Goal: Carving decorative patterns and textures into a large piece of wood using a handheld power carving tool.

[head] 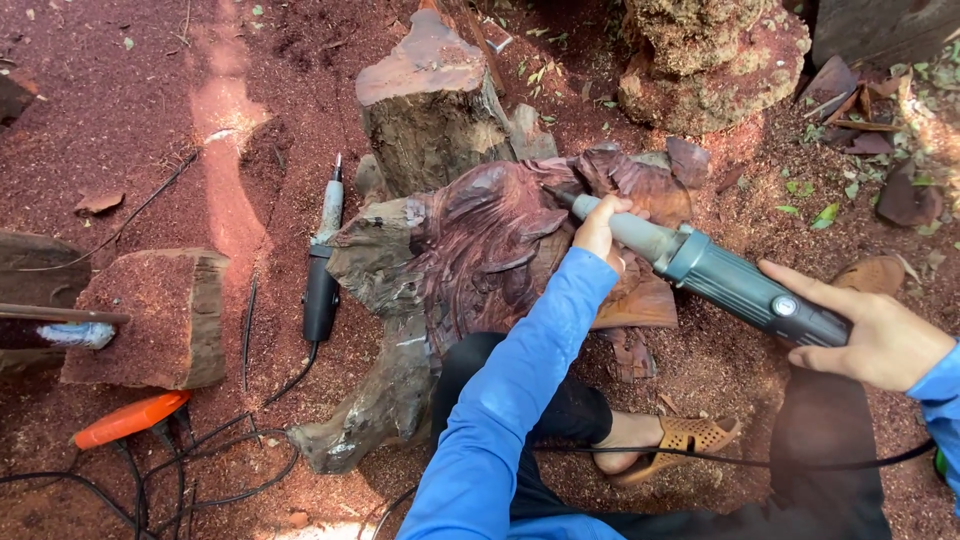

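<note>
We hold a grey die grinder across the reddish carved wood sculpture lying on the sawdust-covered ground. Its long axis slants from lower right up to upper left. Our left hand clamps the nose by the bit; our right hand wraps the rear body, fingers closed.

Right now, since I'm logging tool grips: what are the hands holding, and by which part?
Both hold one grey power carving tool: left hand around its slim front neck, right hand around the rear body.
</note>
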